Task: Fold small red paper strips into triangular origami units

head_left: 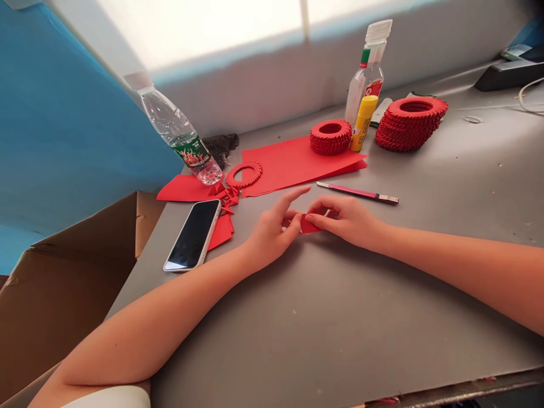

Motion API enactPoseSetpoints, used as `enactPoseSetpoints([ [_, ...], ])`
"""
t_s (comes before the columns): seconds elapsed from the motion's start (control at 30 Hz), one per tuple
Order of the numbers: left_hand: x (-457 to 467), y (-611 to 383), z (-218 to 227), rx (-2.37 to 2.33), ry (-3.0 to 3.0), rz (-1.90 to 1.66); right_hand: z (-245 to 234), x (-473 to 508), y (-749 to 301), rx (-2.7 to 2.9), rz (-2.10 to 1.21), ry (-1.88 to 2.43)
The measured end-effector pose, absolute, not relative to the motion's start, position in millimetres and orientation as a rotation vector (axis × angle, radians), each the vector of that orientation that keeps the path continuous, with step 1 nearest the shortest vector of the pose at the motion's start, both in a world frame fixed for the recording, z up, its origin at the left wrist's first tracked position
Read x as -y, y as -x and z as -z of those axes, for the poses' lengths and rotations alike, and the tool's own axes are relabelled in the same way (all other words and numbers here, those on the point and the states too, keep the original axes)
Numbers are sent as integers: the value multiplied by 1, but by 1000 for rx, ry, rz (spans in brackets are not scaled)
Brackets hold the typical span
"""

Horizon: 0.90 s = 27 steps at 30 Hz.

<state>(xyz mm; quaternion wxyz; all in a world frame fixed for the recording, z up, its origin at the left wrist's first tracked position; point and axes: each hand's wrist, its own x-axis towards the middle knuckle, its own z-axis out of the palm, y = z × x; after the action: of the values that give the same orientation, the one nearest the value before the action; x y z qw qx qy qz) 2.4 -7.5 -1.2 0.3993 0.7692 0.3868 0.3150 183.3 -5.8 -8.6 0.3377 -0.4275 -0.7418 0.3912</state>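
A small folded piece of red paper [309, 226] lies on the grey table [340, 317] between both hands. My left hand [272, 229] pinches its left end, forefinger stretched out above it. My right hand [346, 218] presses on its right end with closed fingertips. Most of the piece is hidden under the fingers.
A pink craft knife [359, 193] lies just behind the hands. Red paper sheets [289, 161], a flat red ring [243, 174], two stacks of red paper rings [330, 137] [410, 123], a glue stick [364, 122], two bottles [178, 134] [368, 71] and a phone [194, 234] stand around. An open cardboard box [63, 283] sits left.
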Motion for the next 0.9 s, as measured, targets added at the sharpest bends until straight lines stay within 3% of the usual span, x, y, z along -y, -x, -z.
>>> enactPoseSetpoints([
  [0.27, 9, -1, 7, -1044, -2299, -760, 5, 8, -181, 1780, -1169, 1132],
  [0.6, 13, -7, 3, -1053, -2011, -725, 6, 12, -178, 1842, -1110, 1136],
  [0.7, 13, -10, 2, -978, -1740, -748, 12, 12, -177, 1952, -848, 1122],
  [0.9, 11, -14, 0, -869, -1241, -741, 19, 10, -180, 2306, 62, 933],
])
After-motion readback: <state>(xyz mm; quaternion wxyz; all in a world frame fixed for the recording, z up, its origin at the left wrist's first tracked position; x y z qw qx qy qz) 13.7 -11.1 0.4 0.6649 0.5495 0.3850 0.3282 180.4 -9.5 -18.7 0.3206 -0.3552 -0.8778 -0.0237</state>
